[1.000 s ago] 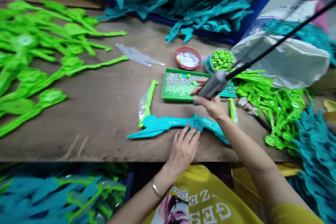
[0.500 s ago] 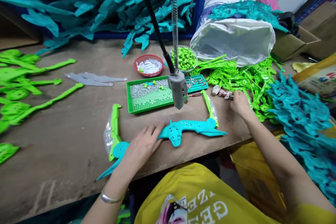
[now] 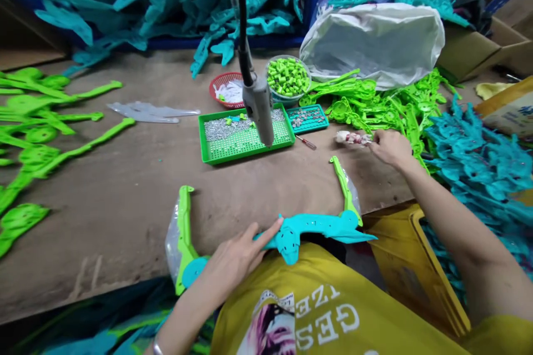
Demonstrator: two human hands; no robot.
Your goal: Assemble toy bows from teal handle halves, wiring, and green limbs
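A toy bow (image 3: 320, 224) with a turquoise dragon-head body lies at the front table edge, against the yellow shirt. Bright green arms with clear plastic pieces rise from its two ends. My left hand (image 3: 239, 255) grips the left part of the turquoise body, index finger stretched toward the dragon head; the thumb is hidden. Over on the right, my right hand (image 3: 391, 147) is closed around a tool (image 3: 353, 138) whose left end is wrapped in white and red material. What kind of tool it is cannot be made out. Near it lies a small red-handled screwdriver (image 3: 307, 142).
A grey powered-driver head (image 3: 258, 113) hangs above the green tray (image 3: 250, 150) of screws. Behind stand a red basket (image 3: 214, 91), a bowl of green bits (image 3: 287, 77) and a teal tray (image 3: 308, 116). Green parts (image 3: 370, 100) and turquoise parts (image 3: 478, 155) are heaped right.
The toy bow has slid toward my body with my left hand on it. My right hand stays by the wrapped tool. The hanging driver has swung left.
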